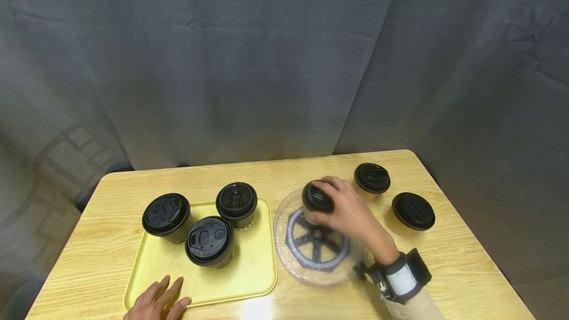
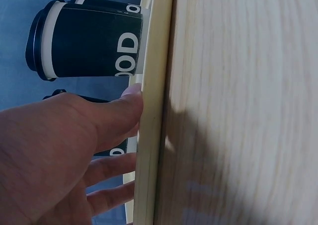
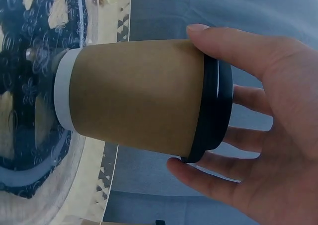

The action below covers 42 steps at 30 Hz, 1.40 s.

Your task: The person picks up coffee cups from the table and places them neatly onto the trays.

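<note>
My right hand grips a brown paper coffee cup by its black lid, with the thumb on one side and fingertips round the other. The cup's white base is at a clear round plate with a dark spoked pattern under it; whether it touches cannot be told. My left hand rests at the near edge of a yellow tray, fingers loosely extended. On the tray stand three dark lidded cups: one at left, one nearer, one at the back. Their lettering is white.
Two more black-lidded cups stand right of the clear plate, one farther back and one nearer. The wooden table ends at a grey curtain behind and on the right.
</note>
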Each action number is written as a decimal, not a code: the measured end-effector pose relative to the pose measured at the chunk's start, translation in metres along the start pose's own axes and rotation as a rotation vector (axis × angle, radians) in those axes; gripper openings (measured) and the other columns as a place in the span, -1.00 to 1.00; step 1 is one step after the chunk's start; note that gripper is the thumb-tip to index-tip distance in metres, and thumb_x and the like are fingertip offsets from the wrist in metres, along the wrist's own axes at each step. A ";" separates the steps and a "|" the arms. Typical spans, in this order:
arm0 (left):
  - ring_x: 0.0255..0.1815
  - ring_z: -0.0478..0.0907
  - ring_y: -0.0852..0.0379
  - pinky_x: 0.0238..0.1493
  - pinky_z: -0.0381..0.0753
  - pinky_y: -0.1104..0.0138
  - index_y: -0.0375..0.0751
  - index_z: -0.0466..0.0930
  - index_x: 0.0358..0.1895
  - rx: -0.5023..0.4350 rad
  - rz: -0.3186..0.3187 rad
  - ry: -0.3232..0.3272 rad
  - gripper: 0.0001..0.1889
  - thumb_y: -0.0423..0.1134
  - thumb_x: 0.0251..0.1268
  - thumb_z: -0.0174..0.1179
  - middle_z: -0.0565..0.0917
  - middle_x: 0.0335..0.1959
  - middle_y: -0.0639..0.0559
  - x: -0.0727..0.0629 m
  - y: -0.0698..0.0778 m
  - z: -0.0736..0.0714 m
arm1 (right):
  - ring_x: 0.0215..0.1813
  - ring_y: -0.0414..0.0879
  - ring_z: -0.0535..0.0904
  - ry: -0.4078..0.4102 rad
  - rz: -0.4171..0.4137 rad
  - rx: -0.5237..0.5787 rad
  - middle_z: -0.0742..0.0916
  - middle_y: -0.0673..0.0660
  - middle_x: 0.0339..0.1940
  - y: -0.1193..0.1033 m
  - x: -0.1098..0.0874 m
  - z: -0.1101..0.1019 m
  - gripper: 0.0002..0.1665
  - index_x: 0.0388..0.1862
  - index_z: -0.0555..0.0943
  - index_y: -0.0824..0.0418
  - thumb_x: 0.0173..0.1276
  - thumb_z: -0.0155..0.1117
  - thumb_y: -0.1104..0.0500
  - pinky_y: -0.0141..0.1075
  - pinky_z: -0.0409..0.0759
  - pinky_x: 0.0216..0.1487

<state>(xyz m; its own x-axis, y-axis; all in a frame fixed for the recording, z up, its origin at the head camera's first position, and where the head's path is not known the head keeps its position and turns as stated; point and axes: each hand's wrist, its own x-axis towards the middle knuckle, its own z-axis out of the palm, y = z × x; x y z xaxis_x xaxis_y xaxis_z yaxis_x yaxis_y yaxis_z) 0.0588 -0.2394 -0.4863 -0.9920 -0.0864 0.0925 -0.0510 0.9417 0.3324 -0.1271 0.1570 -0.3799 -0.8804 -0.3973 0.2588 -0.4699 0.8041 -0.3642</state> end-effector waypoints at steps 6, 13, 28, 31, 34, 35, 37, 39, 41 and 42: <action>0.07 0.56 -0.39 -0.01 0.54 -0.22 -0.18 0.69 0.04 0.006 0.004 -0.002 -0.47 0.18 0.23 0.23 0.66 0.05 -0.35 0.000 -0.001 0.000 | 0.23 0.23 0.51 0.006 -0.001 0.004 0.55 0.20 0.30 0.001 -0.001 0.000 -0.08 0.29 0.51 0.04 -0.10 0.62 -0.12 0.17 0.56 0.13; 0.05 0.57 -0.39 -0.03 0.55 -0.22 -0.20 0.68 0.05 -0.006 0.022 -0.030 -0.47 0.16 0.22 0.25 0.65 0.04 -0.36 0.001 -0.003 0.000 | 0.33 0.28 0.44 -0.027 0.013 0.029 0.47 0.24 0.40 0.002 -0.004 -0.007 -0.06 0.34 0.47 0.03 -0.04 0.54 -0.23 0.22 0.50 0.20; 0.05 0.58 -0.37 -0.08 0.56 -0.22 -0.15 0.70 0.03 -0.002 0.033 0.060 -0.50 0.14 0.16 0.30 0.67 0.03 -0.31 -0.001 0.000 0.003 | 0.43 0.64 -0.01 -0.071 0.362 -0.178 0.16 0.57 0.47 0.068 0.005 -0.039 -0.17 0.49 0.21 0.25 0.37 0.24 -0.05 0.48 0.05 0.28; 0.06 0.57 -0.38 -0.08 0.55 -0.23 -0.14 0.69 0.04 0.003 0.026 0.058 -0.50 0.15 0.17 0.29 0.67 0.05 -0.30 -0.001 0.001 0.004 | 0.36 0.66 0.12 -0.112 0.370 -0.174 0.19 0.56 0.46 0.076 0.004 -0.034 -0.18 0.49 0.20 0.25 0.37 0.24 -0.02 0.47 0.20 0.20; 0.07 0.56 -0.39 -0.06 0.55 -0.23 -0.14 0.68 0.06 0.010 0.013 0.039 -0.48 0.16 0.20 0.27 0.66 0.06 -0.30 -0.001 0.001 0.003 | 0.21 0.65 0.29 -0.095 0.344 -0.181 0.26 0.54 0.41 0.080 0.004 -0.031 -0.21 0.46 0.26 0.24 0.33 0.29 0.04 0.42 0.38 0.05; 0.07 0.55 -0.40 -0.06 0.55 -0.23 -0.15 0.68 0.07 0.012 0.010 0.028 -0.48 0.17 0.21 0.25 0.65 0.06 -0.31 -0.001 0.001 0.003 | 0.17 0.64 0.33 -0.083 0.335 -0.178 0.29 0.54 0.39 0.081 0.004 -0.031 -0.23 0.44 0.28 0.24 0.31 0.31 0.07 0.41 0.42 0.00; 0.08 0.54 -0.42 -0.04 0.54 -0.24 -0.16 0.66 0.08 0.014 0.002 -0.002 -0.46 0.19 0.24 0.22 0.64 0.07 -0.34 0.000 0.000 0.002 | 0.11 0.62 0.38 -0.068 0.320 -0.171 0.32 0.54 0.37 0.081 0.005 -0.031 -0.23 0.42 0.31 0.23 0.28 0.34 0.09 0.39 0.46 -0.07; 0.08 0.54 -0.43 -0.04 0.53 -0.25 -0.17 0.66 0.09 0.013 -0.002 -0.019 -0.45 0.19 0.26 0.20 0.64 0.08 -0.36 0.000 -0.001 0.001 | 0.10 0.62 0.39 -0.065 0.314 -0.169 0.33 0.54 0.36 0.081 0.006 -0.031 -0.24 0.41 0.33 0.22 0.27 0.36 0.09 0.39 0.48 -0.09; 0.08 0.54 -0.43 -0.05 0.53 -0.25 -0.17 0.66 0.08 0.011 -0.003 -0.022 -0.45 0.19 0.25 0.20 0.64 0.07 -0.36 0.000 -0.001 0.000 | 0.12 0.62 0.38 -0.069 0.320 -0.165 0.32 0.54 0.36 0.082 0.006 -0.030 -0.23 0.41 0.33 0.22 0.26 0.36 0.09 0.39 0.48 -0.09; 0.08 0.54 -0.43 -0.05 0.53 -0.25 -0.17 0.66 0.09 0.011 -0.006 -0.024 -0.45 0.20 0.25 0.20 0.64 0.08 -0.36 0.000 -0.001 0.000 | 0.12 0.61 0.38 -0.072 0.324 -0.165 0.32 0.54 0.37 0.082 0.006 -0.030 -0.23 0.41 0.33 0.22 0.26 0.37 0.09 0.39 0.48 -0.09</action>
<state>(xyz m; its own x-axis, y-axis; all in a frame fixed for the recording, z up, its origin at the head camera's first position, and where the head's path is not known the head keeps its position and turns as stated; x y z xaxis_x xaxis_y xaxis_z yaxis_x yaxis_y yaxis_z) 0.0589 -0.2404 -0.4871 -0.9941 -0.0846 0.0678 -0.0584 0.9448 0.3225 -0.1688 0.2337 -0.3814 -0.9869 -0.1355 0.0877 -0.1543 0.9515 -0.2661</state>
